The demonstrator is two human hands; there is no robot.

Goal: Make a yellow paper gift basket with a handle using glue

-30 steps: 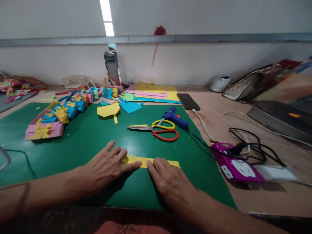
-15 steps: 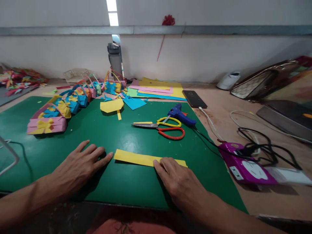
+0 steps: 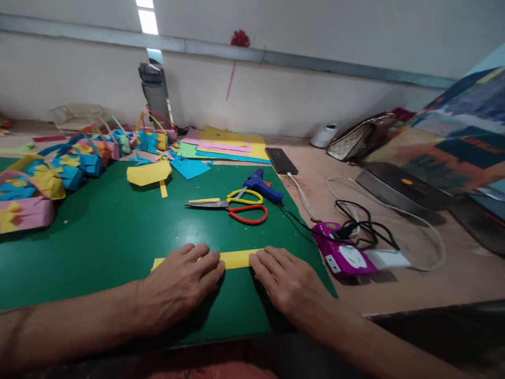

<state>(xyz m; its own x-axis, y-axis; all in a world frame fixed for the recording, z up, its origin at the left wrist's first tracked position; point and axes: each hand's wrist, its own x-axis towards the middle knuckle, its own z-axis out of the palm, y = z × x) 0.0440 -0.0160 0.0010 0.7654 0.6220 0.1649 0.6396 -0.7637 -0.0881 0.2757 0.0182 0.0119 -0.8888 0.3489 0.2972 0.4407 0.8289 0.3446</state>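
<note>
A folded yellow paper strip [image 3: 236,259] lies flat on the green mat near its front edge. My left hand [image 3: 181,284] covers its left part, fingers bent and pressed together on the paper. At the right part, my right hand [image 3: 286,276] grips the strip with thumb and fingers closed, hiding its right end. Bare yellow paper shows between the two hands. Beyond them lie scissors [image 3: 231,205] with one yellow and one red handle, blades pointing left. A blue glue gun [image 3: 262,185] rests just behind the scissor handles.
Several paper baskets [image 3: 81,164] with bows line the left. Coloured paper sheets [image 3: 232,145] and a yellow paper piece [image 3: 149,173] lie at the back. On the right are a phone [image 3: 281,160], a purple power strip [image 3: 343,250] with tangled cables, and a grey case [image 3: 402,185].
My left hand has moved right, from beside the strip onto its left part. My right hand stays at the right part. The camera view has turned to the right.
</note>
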